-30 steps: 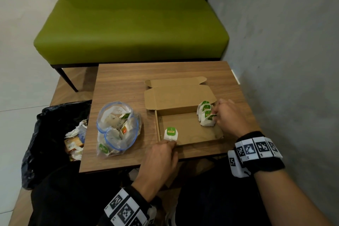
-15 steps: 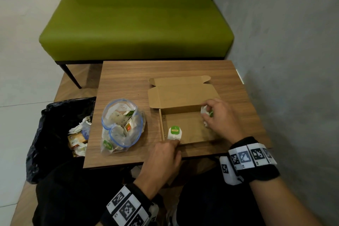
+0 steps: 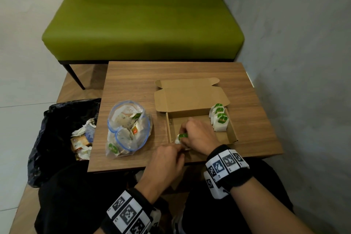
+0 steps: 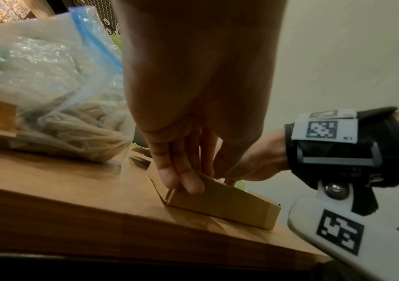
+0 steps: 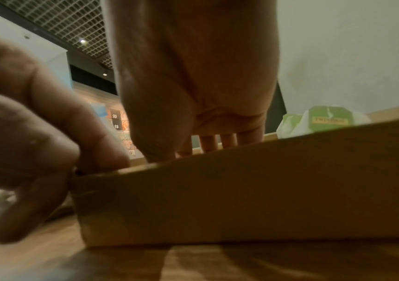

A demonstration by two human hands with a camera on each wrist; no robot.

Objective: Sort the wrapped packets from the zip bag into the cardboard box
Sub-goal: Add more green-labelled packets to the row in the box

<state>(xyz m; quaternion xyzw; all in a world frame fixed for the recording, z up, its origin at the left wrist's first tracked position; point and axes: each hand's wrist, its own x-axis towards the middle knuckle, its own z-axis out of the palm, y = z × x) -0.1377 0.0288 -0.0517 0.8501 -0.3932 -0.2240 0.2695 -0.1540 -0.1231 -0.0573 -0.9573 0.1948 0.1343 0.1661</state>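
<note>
An open cardboard box [image 3: 191,99] lies on the wooden table [image 3: 133,81], with a row of white, green-labelled packets [image 3: 219,119] standing at its right end. My right hand [image 3: 187,131] reaches across into the near-left corner and grips one more green-labelled packet [image 3: 182,135]. My left hand [image 3: 171,155] pinches the box's near wall [image 4: 229,207] at that corner, fingers [image 4: 181,182] outside it. The zip bag [image 3: 127,129] lies open left of the box, with several packets inside. In the right wrist view the box wall [image 5: 241,190] hides my right fingertips.
A black bin bag [image 3: 62,138] holding crumpled wrappers stands off the table's left edge. A green bench [image 3: 142,24] sits behind the table and a grey wall [image 3: 303,62] runs along the right. The box lid lies folded back toward the bench.
My right hand left the row of packets at the box's right end and crossed to the near-left corner, taking hold of the packet standing there. My left hand stayed at the near wall.
</note>
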